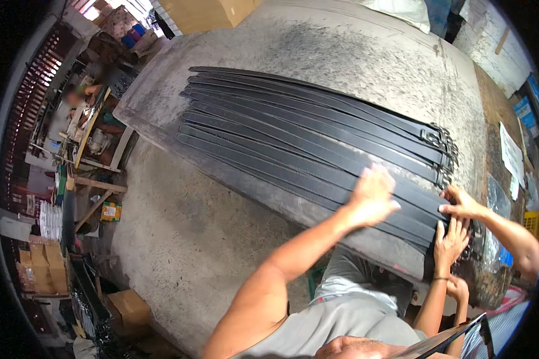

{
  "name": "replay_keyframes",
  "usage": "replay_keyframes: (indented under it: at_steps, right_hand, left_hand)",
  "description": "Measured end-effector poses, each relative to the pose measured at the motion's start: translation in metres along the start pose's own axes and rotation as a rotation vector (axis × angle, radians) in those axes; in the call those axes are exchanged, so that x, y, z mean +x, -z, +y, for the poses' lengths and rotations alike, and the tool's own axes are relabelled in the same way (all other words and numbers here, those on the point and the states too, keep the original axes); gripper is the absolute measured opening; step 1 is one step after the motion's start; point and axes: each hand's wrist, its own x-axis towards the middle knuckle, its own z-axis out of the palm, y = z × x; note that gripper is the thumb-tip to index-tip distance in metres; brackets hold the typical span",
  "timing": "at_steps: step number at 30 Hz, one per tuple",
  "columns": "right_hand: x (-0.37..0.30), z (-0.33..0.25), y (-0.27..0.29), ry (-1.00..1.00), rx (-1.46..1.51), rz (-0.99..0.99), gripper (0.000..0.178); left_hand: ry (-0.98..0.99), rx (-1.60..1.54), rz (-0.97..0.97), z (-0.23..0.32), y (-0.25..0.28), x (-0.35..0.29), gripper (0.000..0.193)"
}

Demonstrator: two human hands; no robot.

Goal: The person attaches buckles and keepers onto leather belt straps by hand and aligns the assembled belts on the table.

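Several black belts (305, 140) lie side by side on a grey table, their pointed, holed tips at the left and dark metal buckles (440, 143) at the right. My left hand (372, 194) is over the nearer belts, touching or just above them, fingers apart and slightly blurred. Near the buckle ends, my right hand (452, 244), with a band at the wrist, rests with its fingers stretched out at the front belts. Just beyond it, a co-worker's hand (462, 203) touches the same belt ends. That person's other hand (458, 288) is beside my right forearm, partly hidden.
The table (365, 54) is worn and smudged with black. A cardboard box (206, 13) stands at its far left. Papers (512, 158) and clear plastic (497, 206) lie at the right. A co-worker in a striped sleeve is close on my right; another person sits at the far left.
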Motion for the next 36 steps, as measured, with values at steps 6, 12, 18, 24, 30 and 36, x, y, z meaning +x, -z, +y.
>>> replay_keyframes:
  at_steps: [6,12,18,24,30,36]
  right_hand:
    - [-0.008,0.008,0.018,0.043,0.601,0.224,0.034]
    - [-0.087,0.02,0.04,0.073,1.24,0.05,0.016]
    - [-0.137,0.009,0.068,0.336,1.053,0.065,0.015]
    - [-0.165,0.019,0.054,0.374,1.062,-0.06,0.013]
    - [-0.178,0.036,0.047,0.398,1.012,-0.076,0.01]
    - [-0.187,0.046,0.051,0.277,1.006,-0.143,0.016]
  left_hand:
    - [-0.332,-0.904,0.015,0.118,-0.014,-0.093,0.019]
    - [0.317,-0.748,0.279,0.05,-0.016,-0.174,0.021]
    - [0.426,-0.828,0.595,-0.011,-0.027,-0.209,0.014]
    - [0.125,-0.632,0.885,0.022,-0.01,-0.154,0.012]
    - [0.213,-0.946,0.509,0.027,-0.008,-0.159,0.02]
    - [0.118,-0.74,0.58,0.024,-0.03,-0.176,0.02]
